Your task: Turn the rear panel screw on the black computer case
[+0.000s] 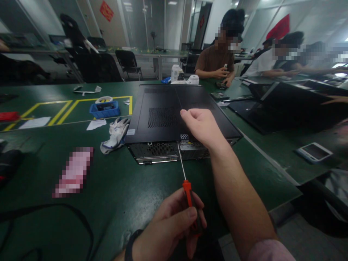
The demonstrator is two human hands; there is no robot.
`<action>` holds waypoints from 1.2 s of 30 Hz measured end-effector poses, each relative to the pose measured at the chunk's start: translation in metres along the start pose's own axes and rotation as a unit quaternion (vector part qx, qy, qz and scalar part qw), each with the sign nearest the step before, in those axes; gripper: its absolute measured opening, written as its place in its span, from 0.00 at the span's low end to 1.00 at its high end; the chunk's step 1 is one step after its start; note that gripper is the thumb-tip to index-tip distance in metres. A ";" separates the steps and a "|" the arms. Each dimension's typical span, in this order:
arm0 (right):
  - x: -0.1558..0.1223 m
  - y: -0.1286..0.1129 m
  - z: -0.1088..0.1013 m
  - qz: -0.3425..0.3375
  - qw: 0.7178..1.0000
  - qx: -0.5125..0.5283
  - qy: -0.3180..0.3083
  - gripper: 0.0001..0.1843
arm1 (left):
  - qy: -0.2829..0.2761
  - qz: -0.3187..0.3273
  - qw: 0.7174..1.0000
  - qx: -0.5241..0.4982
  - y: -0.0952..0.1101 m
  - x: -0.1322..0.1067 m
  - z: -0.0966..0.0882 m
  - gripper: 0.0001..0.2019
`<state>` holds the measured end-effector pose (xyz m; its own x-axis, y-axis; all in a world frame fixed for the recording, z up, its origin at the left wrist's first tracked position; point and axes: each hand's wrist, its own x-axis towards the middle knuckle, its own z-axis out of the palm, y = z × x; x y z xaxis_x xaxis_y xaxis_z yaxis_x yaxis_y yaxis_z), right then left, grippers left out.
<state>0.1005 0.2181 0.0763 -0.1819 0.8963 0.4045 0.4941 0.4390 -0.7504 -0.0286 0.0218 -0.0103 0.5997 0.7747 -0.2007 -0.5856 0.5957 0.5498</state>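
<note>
A black desktop computer case point(165, 98) lies flat on the green table, its perforated back panel facing me. My left hand point(176, 217) is wrapped around the handle of an orange-and-black screwdriver point(187, 192). The screwdriver's thin shaft points up and away, its tip at the upper edge of the back panel near the middle. Over the top cover, close to that edge, my right hand point(199, 123) is closed with thumb against curled fingers. Whatever it may pinch is too small or hidden to name.
Left of the case are grey-white work gloves point(116, 134), a blue bin point(104, 109) with a tape roll, and a blurred pink item point(74, 172). A phone-like device point(314, 152) and black panels point(288, 105) lie right. Across the table a person point(217, 58) handles small parts.
</note>
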 end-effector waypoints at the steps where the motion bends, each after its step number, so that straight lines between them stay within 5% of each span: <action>1: 0.000 0.000 0.000 -0.001 1.000 0.001 0.000 0.28 | -0.004 0.003 1.000 0.011 0.000 0.000 0.000 0.21; 25: 0.000 -0.001 0.000 0.004 1.000 -0.008 0.001 0.28 | 0.060 -0.005 0.996 0.062 0.006 0.000 0.010 0.23; 36: 0.000 -0.002 0.000 -0.002 1.000 -0.004 0.001 0.28 | 0.027 0.007 0.998 0.062 0.004 -0.001 0.008 0.24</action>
<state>0.0998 0.2172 0.0779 -0.1817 0.8941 0.4094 0.5005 0.4425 -0.7441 -0.0268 0.0216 -0.0016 0.5600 0.7948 -0.2337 -0.5190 0.5565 0.6489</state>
